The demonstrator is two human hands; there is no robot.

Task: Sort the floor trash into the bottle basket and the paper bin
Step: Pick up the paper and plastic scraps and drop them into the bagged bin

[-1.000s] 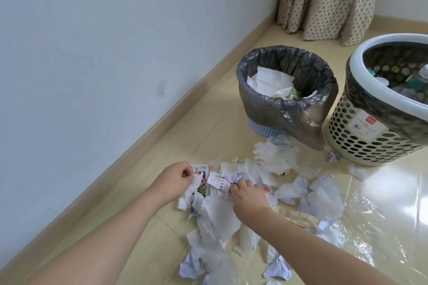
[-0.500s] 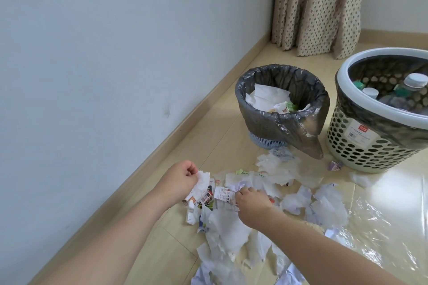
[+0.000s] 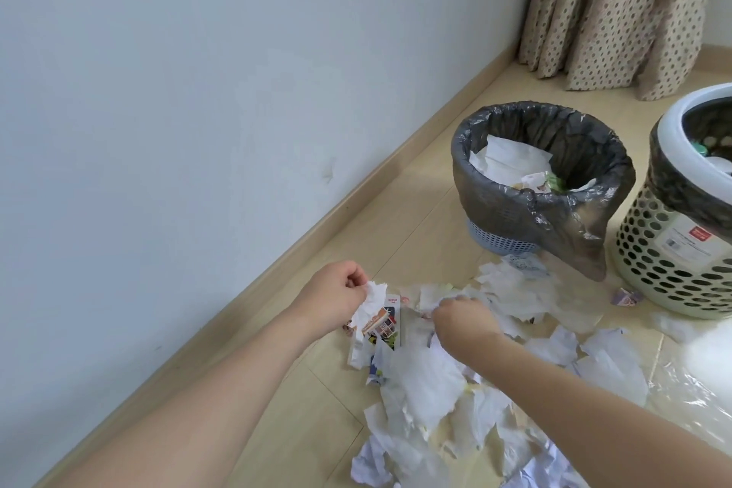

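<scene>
Paper scraps [image 3: 427, 380] are being gathered from the floor [image 3: 317, 400]. A white wad [image 3: 370, 301] is being pinched in the curled left hand [image 3: 336, 295], while the right hand [image 3: 461, 323] is being closed down on the pile; what it grips cannot be told. Next, a carry to the paper bin [image 3: 511, 210], just beyond the pile, is probably being called for. The bottle basket [image 3: 673, 261] is standing beside it, with plastic film [image 3: 697, 388] lying at the right.

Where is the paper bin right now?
In the head view, the paper bin, lined with a dark bag, stands upper right on the floor, just left of the white perforated basket and beyond the scattered paper.
</scene>
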